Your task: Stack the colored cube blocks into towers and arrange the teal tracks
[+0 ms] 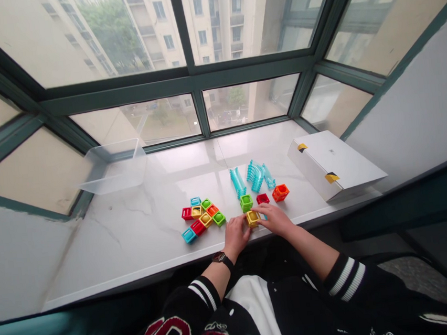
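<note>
Near the front edge of the white sill, a yellow toy block (252, 218) sits between my two hands. My left hand (236, 236) has its fingertips against the block's left side. From the right, the fingers of my right hand (275, 219) hold the same block. Just behind it stands a green block (246, 202). A red block (263, 199) and an orange-red block (280, 192) lie to the right. Part of a blue piece shows beneath my right fingers, mostly hidden.
Several coloured blocks (205, 220) lie grouped to the left. Behind the green block are translucent blue track pieces (238, 182), including a curved one (255, 176). A clear plastic bin (119, 169) stands back left, and a white box (336, 162) at right. Windows close off the back.
</note>
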A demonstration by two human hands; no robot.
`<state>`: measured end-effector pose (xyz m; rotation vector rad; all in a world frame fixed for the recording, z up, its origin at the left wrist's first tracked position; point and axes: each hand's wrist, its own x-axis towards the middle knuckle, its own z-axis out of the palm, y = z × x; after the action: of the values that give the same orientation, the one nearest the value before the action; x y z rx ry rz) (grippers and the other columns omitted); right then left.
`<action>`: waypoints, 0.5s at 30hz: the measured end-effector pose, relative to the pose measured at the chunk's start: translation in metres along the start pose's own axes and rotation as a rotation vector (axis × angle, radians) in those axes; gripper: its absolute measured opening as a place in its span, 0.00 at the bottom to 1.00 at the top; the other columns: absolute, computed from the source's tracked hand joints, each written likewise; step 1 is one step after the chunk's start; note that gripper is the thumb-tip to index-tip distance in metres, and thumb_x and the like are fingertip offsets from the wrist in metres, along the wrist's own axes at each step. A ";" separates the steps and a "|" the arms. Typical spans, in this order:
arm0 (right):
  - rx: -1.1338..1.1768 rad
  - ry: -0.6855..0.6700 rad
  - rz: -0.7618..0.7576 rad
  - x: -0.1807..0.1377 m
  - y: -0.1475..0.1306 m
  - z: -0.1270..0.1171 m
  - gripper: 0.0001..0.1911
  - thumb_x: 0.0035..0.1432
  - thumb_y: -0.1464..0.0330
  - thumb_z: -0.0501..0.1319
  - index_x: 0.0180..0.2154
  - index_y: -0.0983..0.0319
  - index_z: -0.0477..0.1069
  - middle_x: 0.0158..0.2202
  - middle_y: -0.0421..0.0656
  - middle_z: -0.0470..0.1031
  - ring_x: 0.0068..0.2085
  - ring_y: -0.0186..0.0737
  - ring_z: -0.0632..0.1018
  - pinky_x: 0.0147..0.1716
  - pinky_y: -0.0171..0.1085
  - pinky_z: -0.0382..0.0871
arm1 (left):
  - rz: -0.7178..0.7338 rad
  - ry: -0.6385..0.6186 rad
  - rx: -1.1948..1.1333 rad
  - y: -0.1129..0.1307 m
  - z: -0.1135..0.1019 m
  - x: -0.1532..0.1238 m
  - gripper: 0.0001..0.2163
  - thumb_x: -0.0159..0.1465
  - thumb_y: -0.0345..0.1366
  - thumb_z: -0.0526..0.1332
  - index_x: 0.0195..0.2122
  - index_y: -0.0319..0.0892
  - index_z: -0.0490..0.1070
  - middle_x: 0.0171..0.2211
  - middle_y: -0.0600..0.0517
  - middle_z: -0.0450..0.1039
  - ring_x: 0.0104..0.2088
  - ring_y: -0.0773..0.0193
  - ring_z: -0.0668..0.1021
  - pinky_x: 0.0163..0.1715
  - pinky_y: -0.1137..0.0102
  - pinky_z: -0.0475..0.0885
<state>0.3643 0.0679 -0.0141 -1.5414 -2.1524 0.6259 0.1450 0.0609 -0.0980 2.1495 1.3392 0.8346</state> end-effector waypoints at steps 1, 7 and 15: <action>0.001 0.001 -0.002 0.000 0.001 0.001 0.26 0.58 0.72 0.72 0.58 0.53 0.79 0.54 0.46 0.81 0.54 0.50 0.82 0.58 0.49 0.75 | -0.002 0.002 -0.007 0.001 -0.001 0.000 0.25 0.65 0.40 0.70 0.62 0.48 0.69 0.53 0.46 0.79 0.52 0.50 0.78 0.54 0.55 0.73; -0.025 -0.004 -0.019 -0.002 0.001 0.001 0.26 0.58 0.70 0.72 0.59 0.52 0.78 0.56 0.46 0.80 0.55 0.52 0.81 0.59 0.51 0.74 | 0.008 0.019 -0.023 0.004 -0.005 0.000 0.22 0.70 0.44 0.65 0.63 0.47 0.69 0.52 0.46 0.79 0.52 0.51 0.78 0.53 0.57 0.73; 0.027 0.174 -0.025 0.015 0.003 -0.027 0.19 0.67 0.63 0.65 0.58 0.57 0.77 0.53 0.49 0.81 0.55 0.51 0.80 0.59 0.51 0.74 | -0.011 0.000 -0.025 0.006 -0.007 0.001 0.22 0.69 0.43 0.66 0.63 0.48 0.70 0.52 0.46 0.79 0.51 0.51 0.78 0.51 0.57 0.74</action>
<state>0.3777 0.0860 0.0069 -1.4938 -2.0223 0.4912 0.1441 0.0597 -0.0884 2.1214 1.3320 0.8424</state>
